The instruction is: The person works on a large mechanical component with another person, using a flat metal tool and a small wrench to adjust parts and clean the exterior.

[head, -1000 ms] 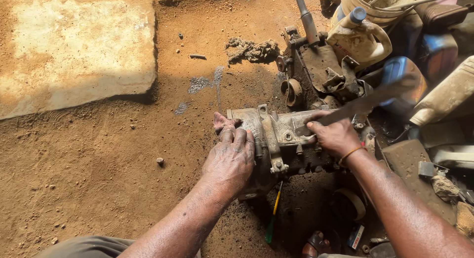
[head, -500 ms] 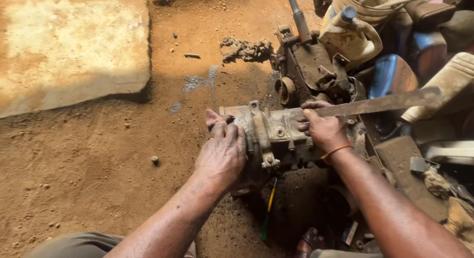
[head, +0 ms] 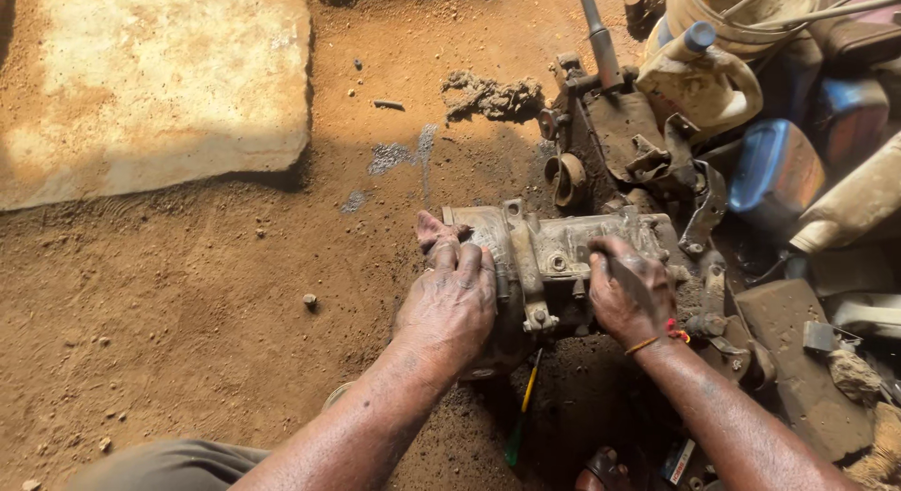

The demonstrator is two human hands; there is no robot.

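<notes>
Gripping a grimy cast-metal housing [head: 554,261] on the dirt floor [head: 188,313], we have our left hand [head: 450,299] spread and curled over its near end, and our right hand [head: 631,289] closed on its top at the other end. It looks heavy, rigid and greasy, so we judge its ribs and bolted flanges the surest holds. Beyond stand a dirty white jug [head: 704,78], capped, and a blue canister [head: 774,172]; we cannot see their contents.

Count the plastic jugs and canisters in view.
3 show clearly, all upper right: a dirty white jug with blue cap, a blue canister, and a tan jug lying sideways. The clutter may hide more.
</notes>
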